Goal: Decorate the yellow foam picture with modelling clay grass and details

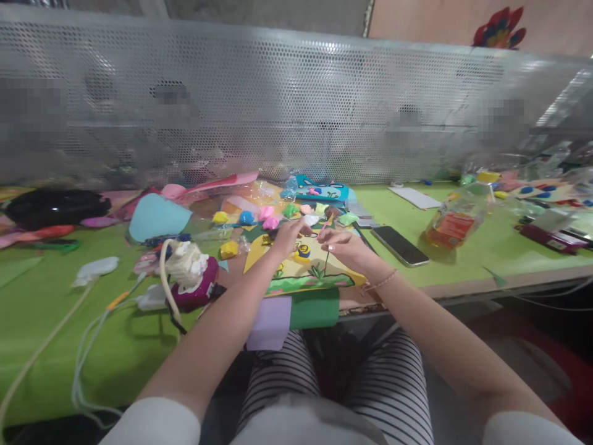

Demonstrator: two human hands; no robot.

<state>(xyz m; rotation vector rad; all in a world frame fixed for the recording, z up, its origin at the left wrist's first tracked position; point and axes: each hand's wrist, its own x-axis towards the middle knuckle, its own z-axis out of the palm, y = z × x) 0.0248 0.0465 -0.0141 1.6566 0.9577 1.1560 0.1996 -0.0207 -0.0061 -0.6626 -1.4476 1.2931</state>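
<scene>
Right hand point(341, 243), mid-frame, is pinching a thin stick point(326, 264) over the yellow cartoon picture point(301, 271). Left hand point(291, 237) is just beside it — fingers curled, can't tell if they're gripping anything.

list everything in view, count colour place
table: one, green, across view
perforated panel: one, grey, behind table
picture: one, mostly yellow, centre
soft lumps: several, mixed colours, mostly behind picture
decorated piece: one, bright blue, behind soft lumps
paper shape: one, pale blue, rear left
pink papers: several, pink, rear left
loose sheets: two, lavender and green, table's near edge
phone: one, black screen, right of picture
bottle: one, clear, amber liquid, right of phone
socket block: one, purple, left of picture
adapters: two, white, left
card: one, white, rear right
wall flower: one, mostly red, top right
clutter: uncountable, mixed, far right
trousers: one pair, striped, bottom centre
left hand: one, bare, over picture
right hand: one, bare, over picture
</scene>
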